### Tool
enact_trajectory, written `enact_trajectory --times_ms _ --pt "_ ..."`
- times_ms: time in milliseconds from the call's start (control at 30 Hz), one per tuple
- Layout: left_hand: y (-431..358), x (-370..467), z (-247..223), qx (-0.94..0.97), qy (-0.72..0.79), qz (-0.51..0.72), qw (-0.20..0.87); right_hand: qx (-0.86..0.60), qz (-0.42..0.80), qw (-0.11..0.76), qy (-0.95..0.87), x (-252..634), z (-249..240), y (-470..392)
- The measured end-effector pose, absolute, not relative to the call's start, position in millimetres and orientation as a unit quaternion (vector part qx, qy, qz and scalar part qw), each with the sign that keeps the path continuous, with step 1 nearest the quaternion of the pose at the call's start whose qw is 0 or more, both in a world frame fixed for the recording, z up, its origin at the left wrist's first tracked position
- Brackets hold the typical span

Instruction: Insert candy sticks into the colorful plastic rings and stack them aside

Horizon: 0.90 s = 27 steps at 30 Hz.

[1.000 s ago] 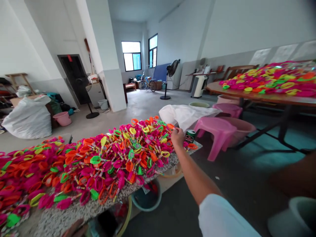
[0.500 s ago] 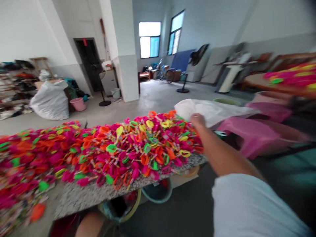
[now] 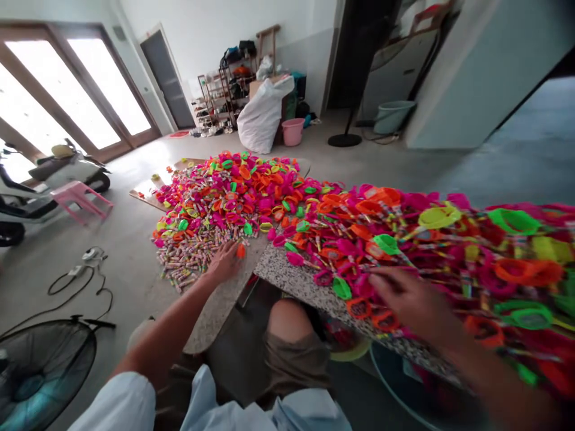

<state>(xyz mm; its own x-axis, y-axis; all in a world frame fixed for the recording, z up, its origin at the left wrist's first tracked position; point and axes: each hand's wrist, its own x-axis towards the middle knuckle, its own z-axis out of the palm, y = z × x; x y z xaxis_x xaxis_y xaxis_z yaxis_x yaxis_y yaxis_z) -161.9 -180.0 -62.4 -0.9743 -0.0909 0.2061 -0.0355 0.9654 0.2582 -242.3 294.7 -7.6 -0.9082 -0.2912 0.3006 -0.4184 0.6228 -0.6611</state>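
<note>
My left hand [image 3: 223, 262] lies open and low over the near edge of a heap of small printed tubes [image 3: 182, 263], fingers stretched out. A small orange piece [image 3: 241, 251] sits by its fingertips. My right hand [image 3: 406, 296], slightly blurred, hovers at the front of a big pile of bright plastic pieces [image 3: 332, 221] with ring-like heads and thin stems, in pink, orange, green and yellow. Its fingers are loosely bent and apart, and I make out nothing between them. A green piece [image 3: 342, 288] lies to the left of that hand on the speckled stone slab [image 3: 287, 269].
Under the slab stand a yellow-rimmed tub [image 3: 353, 352] and a blue-rimmed tub [image 3: 381, 377]. A floor fan [image 3: 36, 371] and a cable [image 3: 96, 281] are at the left. Beyond are a pink stool [image 3: 83, 200], a scooter [image 3: 67, 167], a white sack [image 3: 260, 117] and a pink bucket [image 3: 293, 131].
My view has swung left. My right hand has left the white sheet or bag at the right and come back over the plastic pieces. My left hand now shows over the tubes.
</note>
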Motion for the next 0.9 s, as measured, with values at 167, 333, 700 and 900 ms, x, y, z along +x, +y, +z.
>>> enact_trajectory --times_ms 167,333,700,900 --pt "-159 -164 -79 0.061 -0.977 -0.153 0.135 0.32 0.35 -0.067 -0.878 -242 -15 136" --pt "-170 -138 -84 0.097 -0.951 -0.243 0.168 0.3 0.249 -0.114 -0.914 -267 -29 3" --pt "-224 -31 -31 0.18 -0.675 -0.695 0.173 0.221 0.235 -0.1 -0.941 -270 -38 -88" --pt "-221 7 -7 0.171 -0.598 -0.76 0.191 0.251 0.435 -0.136 -0.854 -202 -2 -73"
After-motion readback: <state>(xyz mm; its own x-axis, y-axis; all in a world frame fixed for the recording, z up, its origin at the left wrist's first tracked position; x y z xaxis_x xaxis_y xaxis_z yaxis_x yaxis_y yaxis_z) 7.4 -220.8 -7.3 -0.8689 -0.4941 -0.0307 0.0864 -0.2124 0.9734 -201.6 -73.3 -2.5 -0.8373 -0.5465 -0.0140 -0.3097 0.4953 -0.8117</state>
